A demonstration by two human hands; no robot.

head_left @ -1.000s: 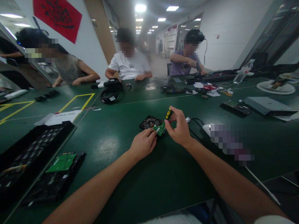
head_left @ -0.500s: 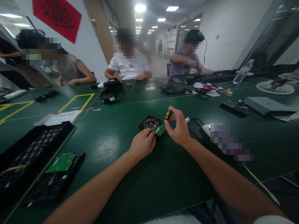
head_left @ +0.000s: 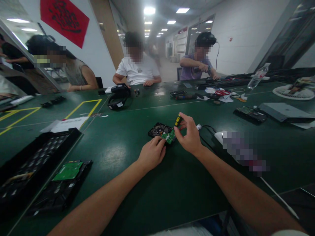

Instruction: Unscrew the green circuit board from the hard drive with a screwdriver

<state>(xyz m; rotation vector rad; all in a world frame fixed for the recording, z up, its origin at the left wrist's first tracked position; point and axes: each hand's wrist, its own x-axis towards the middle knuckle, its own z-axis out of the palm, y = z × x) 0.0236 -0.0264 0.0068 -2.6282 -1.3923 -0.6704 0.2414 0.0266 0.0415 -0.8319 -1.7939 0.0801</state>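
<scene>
A hard drive (head_left: 157, 128) with a green circuit board (head_left: 168, 137) lies on the dark green table in front of me. My left hand (head_left: 153, 152) is closed on the drive's near side, fingertips at the board's edge. Between the thumb and fingers of my right hand (head_left: 189, 134) is a short screwdriver (head_left: 178, 120) with a yellow and black handle. It stands tilted over the board's right end; its tip cannot be made out.
At left are a long black tray (head_left: 36, 157) and another drive with a green board (head_left: 67, 171). To the right lie a white power strip (head_left: 219, 136) with cables, a further drive (head_left: 249, 114) and a grey metal case (head_left: 285, 111). Several people sit across the table.
The whole view has shifted slightly right and down. Both hands keep nearly the same place on the drive and the screwdriver, and the screwdriver leans slightly more to the right.
</scene>
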